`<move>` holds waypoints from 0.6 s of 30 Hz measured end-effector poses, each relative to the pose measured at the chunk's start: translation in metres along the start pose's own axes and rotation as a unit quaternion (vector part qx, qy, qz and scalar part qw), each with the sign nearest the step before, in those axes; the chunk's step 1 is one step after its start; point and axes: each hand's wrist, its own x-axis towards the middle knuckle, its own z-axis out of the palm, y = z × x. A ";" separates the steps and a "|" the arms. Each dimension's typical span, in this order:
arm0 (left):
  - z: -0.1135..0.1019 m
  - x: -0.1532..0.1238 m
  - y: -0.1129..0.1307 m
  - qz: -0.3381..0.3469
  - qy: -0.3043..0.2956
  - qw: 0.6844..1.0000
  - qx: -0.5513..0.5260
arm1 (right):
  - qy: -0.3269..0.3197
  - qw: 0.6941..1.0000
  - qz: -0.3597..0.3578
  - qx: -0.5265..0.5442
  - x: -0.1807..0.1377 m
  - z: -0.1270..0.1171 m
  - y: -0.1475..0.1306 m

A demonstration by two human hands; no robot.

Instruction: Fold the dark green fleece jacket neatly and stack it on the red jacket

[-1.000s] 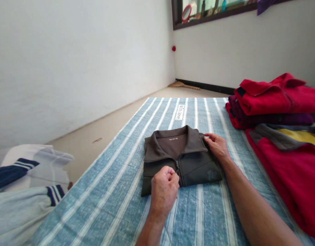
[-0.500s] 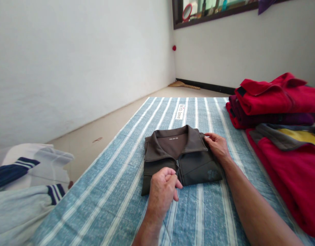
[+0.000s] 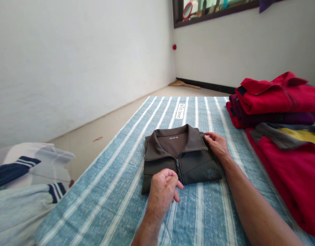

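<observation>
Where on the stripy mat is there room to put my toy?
Bare striped mat lies between the folded dark jacket and the white clothes, and beyond its collar. The right side is crowded with red fleeces.

A blue striped mat [image 3: 116, 191] covers the floor, with a white label [image 3: 181, 111] near its far end. Folded red clothes [image 3: 272, 99] are stacked on its right side above a red and grey garment [image 3: 290, 164]. White and navy clothes [image 3: 21, 177] lie to the left, and a broom [image 3: 184, 84] rests by the far wall.
</observation>
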 end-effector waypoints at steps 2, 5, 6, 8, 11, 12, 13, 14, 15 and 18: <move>0.000 0.000 0.000 0.003 -0.001 1.000 0.006 | 0.001 1.000 0.000 -0.001 0.000 0.000 0.000; 0.000 0.000 0.000 0.007 -0.002 1.000 0.011 | 0.001 1.000 -0.003 -0.003 0.000 0.000 -0.001; -0.001 0.000 0.000 0.009 -0.002 1.000 0.012 | 0.000 1.000 -0.004 -0.004 -0.001 0.000 -0.001; -0.001 -0.001 0.000 0.012 -0.004 1.000 0.015 | 0.000 1.000 -0.005 -0.006 -0.001 0.000 -0.001; -0.001 0.000 -0.001 0.019 -0.006 1.000 0.023 | 0.002 1.000 -0.006 -0.012 -0.001 0.000 -0.002; -0.001 0.000 -0.001 0.020 -0.006 0.999 0.027 | 0.002 1.000 -0.006 -0.013 -0.001 0.000 -0.002; -0.001 0.000 -0.001 0.022 -0.005 0.999 0.031 | 0.001 1.000 -0.005 -0.013 -0.001 0.000 -0.002; -0.001 0.000 -0.001 0.023 -0.003 0.999 0.036 | 0.002 1.000 -0.003 -0.014 -0.001 0.000 -0.002; -0.001 0.000 -0.001 0.025 0.000 0.999 0.041 | 0.002 1.000 -0.001 -0.016 -0.001 0.000 -0.002; 0.000 0.000 -0.001 0.031 0.012 0.998 0.056 | 0.004 1.000 0.002 -0.020 0.000 -0.001 -0.001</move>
